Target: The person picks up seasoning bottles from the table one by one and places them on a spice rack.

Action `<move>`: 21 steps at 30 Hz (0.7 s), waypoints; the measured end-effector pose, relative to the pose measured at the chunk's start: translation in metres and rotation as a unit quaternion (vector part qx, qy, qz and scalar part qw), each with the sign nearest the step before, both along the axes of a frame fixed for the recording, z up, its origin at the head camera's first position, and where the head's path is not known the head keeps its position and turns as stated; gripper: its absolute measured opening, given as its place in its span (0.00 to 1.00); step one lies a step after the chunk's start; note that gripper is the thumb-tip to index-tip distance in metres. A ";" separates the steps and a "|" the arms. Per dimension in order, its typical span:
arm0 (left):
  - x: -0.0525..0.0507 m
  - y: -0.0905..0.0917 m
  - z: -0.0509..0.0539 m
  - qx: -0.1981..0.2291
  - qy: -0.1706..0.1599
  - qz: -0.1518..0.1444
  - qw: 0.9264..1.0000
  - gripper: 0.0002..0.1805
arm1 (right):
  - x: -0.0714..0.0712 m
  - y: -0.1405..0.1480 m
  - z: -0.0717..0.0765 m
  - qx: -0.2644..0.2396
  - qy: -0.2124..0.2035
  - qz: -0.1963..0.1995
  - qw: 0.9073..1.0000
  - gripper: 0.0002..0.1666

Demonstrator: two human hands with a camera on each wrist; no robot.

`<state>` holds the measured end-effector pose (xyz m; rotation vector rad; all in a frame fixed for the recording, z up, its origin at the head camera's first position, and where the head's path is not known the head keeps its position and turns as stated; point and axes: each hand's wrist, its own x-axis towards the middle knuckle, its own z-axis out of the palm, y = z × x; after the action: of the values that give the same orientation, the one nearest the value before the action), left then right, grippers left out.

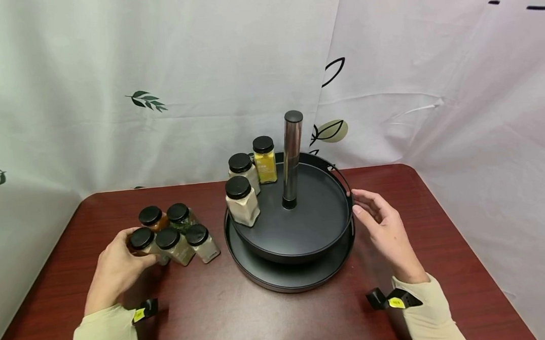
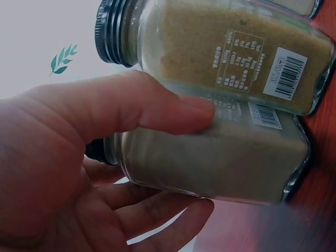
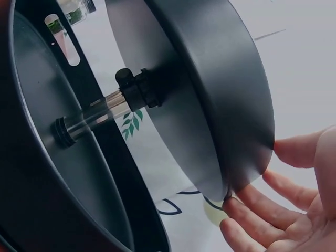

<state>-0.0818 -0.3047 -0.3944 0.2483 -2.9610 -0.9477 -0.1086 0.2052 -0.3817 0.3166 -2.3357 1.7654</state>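
Observation:
At the table's left, my left hand holds a square glass spice jar with a black lid, thumb on one side and fingers on the other. In the left wrist view this jar contains pale powder, and a tan-powder jar stands against it. A black two-tier turntable rack has an upper tray above a wider-looking lower tray. Fingertips of my right hand touch the upper tray's right rim; the right wrist view shows thumb and fingers loosely extended against its outer wall.
Several other spice jars cluster beside the left hand. Three jars, two pale and one yellow jar, stand along the upper tray's left edge. A metal post rises from the tray. White patterned cloth hangs behind the table.

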 end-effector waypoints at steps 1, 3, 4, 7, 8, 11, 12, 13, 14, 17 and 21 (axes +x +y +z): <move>0.000 0.000 0.000 -0.003 0.000 0.000 1.000 0.43 | 0.000 0.000 0.000 -0.006 0.000 -0.001 1.000 0.22; 0.001 -0.002 0.002 -0.010 -0.001 0.000 1.000 0.40 | -0.001 0.000 0.001 -0.019 0.001 0.000 1.000 0.22; 0.001 -0.002 0.002 -0.013 0.000 -0.001 1.000 0.39 | -0.001 0.000 0.001 -0.029 0.001 0.003 1.000 0.23; 0.003 -0.003 0.005 -0.016 0.003 0.000 1.000 0.38 | -0.001 0.002 0.001 -0.054 -0.001 0.014 0.998 0.24; 0.003 -0.003 0.007 -0.017 0.007 0.001 1.000 0.38 | -0.001 0.002 0.001 -0.061 -0.002 0.018 0.998 0.25; 0.005 -0.002 0.011 -0.016 0.016 0.012 1.000 0.40 | -0.001 0.004 0.000 -0.065 -0.010 0.027 0.997 0.27; 0.005 -0.001 0.013 -0.016 0.019 0.016 1.000 0.40 | -0.001 0.004 0.000 -0.063 -0.014 0.029 0.998 0.28; 0.006 -0.001 0.015 -0.017 0.023 0.019 0.999 0.40 | -0.001 0.005 0.000 -0.057 -0.017 0.030 0.998 0.28; 0.007 -0.001 0.017 -0.016 0.026 0.023 0.999 0.39 | 0.000 0.005 0.000 -0.053 -0.022 0.030 0.998 0.29; 0.011 -0.001 0.022 -0.021 0.040 0.033 0.998 0.35 | 0.000 0.006 0.000 -0.043 -0.034 0.033 0.998 0.30; 0.015 -0.001 0.027 -0.023 0.055 0.048 0.997 0.31 | 0.001 0.008 0.000 -0.042 -0.048 0.046 0.997 0.32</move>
<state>-0.0665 -0.3057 -0.3672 0.3230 -2.8398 -0.8512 -0.1079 0.2131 -0.3817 0.3387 -2.3390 1.9565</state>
